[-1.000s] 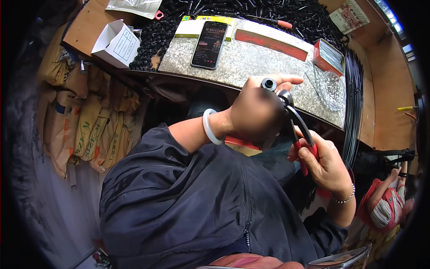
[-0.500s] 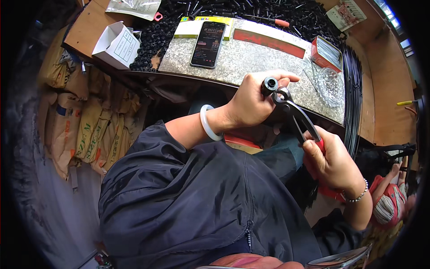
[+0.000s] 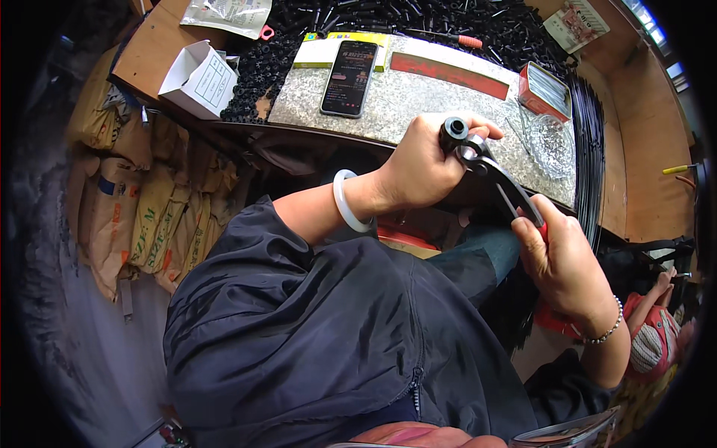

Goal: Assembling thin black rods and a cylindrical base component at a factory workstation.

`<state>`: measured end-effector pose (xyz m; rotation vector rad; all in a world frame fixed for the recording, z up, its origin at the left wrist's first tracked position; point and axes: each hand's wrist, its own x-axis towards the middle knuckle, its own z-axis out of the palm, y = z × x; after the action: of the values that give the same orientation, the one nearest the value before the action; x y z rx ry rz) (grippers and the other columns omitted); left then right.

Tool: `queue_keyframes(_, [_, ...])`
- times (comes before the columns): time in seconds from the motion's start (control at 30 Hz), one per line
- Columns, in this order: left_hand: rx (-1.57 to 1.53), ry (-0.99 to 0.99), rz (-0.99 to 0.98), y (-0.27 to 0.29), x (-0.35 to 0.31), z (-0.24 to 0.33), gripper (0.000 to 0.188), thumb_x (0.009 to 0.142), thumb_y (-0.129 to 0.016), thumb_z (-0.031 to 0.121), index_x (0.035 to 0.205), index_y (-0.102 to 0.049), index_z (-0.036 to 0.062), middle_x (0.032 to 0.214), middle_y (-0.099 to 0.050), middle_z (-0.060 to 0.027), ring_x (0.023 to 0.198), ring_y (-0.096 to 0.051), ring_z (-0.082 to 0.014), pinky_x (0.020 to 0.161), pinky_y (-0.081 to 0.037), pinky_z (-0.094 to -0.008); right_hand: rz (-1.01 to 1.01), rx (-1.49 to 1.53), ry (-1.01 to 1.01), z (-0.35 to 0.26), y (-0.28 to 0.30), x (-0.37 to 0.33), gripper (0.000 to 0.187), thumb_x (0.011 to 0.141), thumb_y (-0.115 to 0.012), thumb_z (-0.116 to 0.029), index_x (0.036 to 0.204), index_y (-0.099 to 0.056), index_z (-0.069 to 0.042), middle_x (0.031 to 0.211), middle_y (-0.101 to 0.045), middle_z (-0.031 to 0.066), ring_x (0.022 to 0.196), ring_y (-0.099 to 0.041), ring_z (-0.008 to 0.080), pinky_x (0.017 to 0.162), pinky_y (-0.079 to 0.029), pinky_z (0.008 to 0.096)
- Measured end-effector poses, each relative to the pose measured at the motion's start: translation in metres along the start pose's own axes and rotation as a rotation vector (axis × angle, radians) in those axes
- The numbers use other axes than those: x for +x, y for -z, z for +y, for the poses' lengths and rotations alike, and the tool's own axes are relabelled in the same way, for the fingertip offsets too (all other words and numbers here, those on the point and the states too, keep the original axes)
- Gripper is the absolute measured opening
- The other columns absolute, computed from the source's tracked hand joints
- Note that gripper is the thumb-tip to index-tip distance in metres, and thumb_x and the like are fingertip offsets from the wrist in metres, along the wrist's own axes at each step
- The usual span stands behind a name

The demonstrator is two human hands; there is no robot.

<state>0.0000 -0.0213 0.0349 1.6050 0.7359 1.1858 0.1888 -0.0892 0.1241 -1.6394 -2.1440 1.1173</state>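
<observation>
In front of the bench edge, my left hand (image 3: pixel 418 168) is closed round a short black tubular part (image 3: pixel 453 133), its round hollow end facing up past the curled fingers. My right hand (image 3: pixel 566 261) is wrapped round the red-gripped handles of a pair of pincers (image 3: pixel 499 175). The rounded metal head of the pincers lies against my left fingers, right beside the black part. Whether the jaws bite on anything there I cannot tell.
A phone (image 3: pixel 349 78) lies on the speckled bench board (image 3: pixel 418 93). Around it are a white carton (image 3: pixel 200 81), heaped black parts (image 3: pixel 418 19), a red strip (image 3: pixel 448 73), a red box (image 3: pixel 544 89) and coiled clear strands (image 3: pixel 551 147). Another person (image 3: pixel 657 328) is at the far right.
My right hand has shifted slightly to the right with the pincers, whose handles look closer together. The black part in my left hand has tipped a little up and right.
</observation>
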Motion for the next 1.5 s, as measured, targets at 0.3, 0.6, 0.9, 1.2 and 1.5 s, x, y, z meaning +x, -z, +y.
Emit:
queue_keyframes(0.3, [-0.191, 0.0, 0.002, 0.007, 0.008, 0.007, 0.032, 0.092, -0.054, 0.013, 0.121, -0.054, -0.0011, 0.05, -0.04, 0.0107, 0.043, -0.035, 0.0016, 0.041, -0.025, -0.0164, 0.473, -0.159, 0.244, 0.111, -0.039, 0.043, 0.036, 0.094, -0.051, -0.021, 0.122, -0.042, 0.0, 0.096, -0.055, 0.0188, 0.082, -0.058, 0.0319, 0.074, -0.046, 0.0362])
queue_keyframes(0.6, [0.083, -0.076, 0.151, -0.037, -0.086, -0.129, 0.04, 0.083, -0.063, 0.004, 0.121, -0.05, -0.001, 0.073, -0.057, -0.0037, 0.066, -0.056, -0.0106, 0.067, -0.046, -0.0266, 0.761, -0.847, 0.095, 0.137, -0.063, 0.098, 0.034, 0.089, -0.057, -0.021, 0.118, -0.052, -0.003, 0.106, -0.055, 0.0165, 0.094, -0.055, 0.0318, 0.079, -0.045, 0.0391])
queue_keyframes(0.9, [0.315, -0.064, 0.213, -0.006, -0.07, -0.108, 0.046, 0.087, -0.056, 0.011, 0.127, -0.038, -0.0032, 0.104, -0.058, -0.026, 0.093, -0.058, -0.0437, 0.079, -0.046, -0.0441, 0.813, -0.676, 1.142, -0.025, -0.044, -0.015, 0.021, 0.095, -0.036, -0.01, 0.114, -0.037, 0.001, 0.069, -0.057, 0.012, 0.058, -0.053, 0.0235, 0.053, -0.043, 0.0375])
queue_keyframes(1.2, [0.597, 0.137, 0.631, 0.16, -0.108, 0.027, 0.038, 0.09, -0.056, 0.018, 0.122, -0.044, 0.0008, 0.088, -0.06, -0.0104, 0.084, -0.056, -0.0175, 0.084, -0.036, -0.0347, 0.755, -0.542, 0.94, -0.01, -0.069, -0.003, 0.04, 0.097, -0.043, -0.028, 0.111, -0.044, 0.011, 0.068, -0.058, 0.0152, 0.054, -0.053, 0.0215, 0.053, -0.043, 0.0359])
queue_keyframes(1.5, [1.136, 0.706, 0.975, 0.203, -0.425, -0.127, 0.052, 0.091, -0.052, 0.026, 0.136, -0.033, 0.0078, 0.1, -0.06, -0.0277, 0.088, -0.058, -0.0462, 0.076, -0.047, -0.0486, 0.639, -0.171, 0.655, 0.045, -0.112, 0.038, 0.025, 0.091, -0.052, 0.001, 0.114, -0.052, 0.01, 0.085, -0.061, 0.0152, 0.069, -0.057, 0.0183, 0.064, -0.048, 0.0264])
